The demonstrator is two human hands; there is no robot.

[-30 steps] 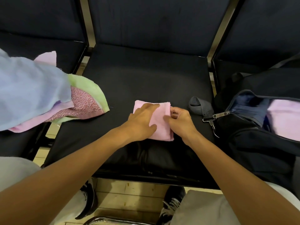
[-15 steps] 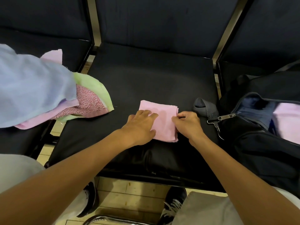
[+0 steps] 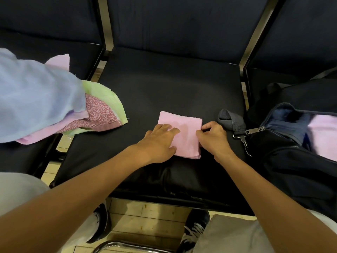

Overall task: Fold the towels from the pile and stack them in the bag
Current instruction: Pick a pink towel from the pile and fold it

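Fingers of the left hand [image 3: 160,141] lie flat on the folded pink towel [image 3: 184,134] at mid-frame on the seat [image 3: 164,88]; the right hand [image 3: 212,137] pinches its right edge. It looks soft, light and floppy, so probably best lifted from underneath towards the bag [image 3: 291,143] at right.
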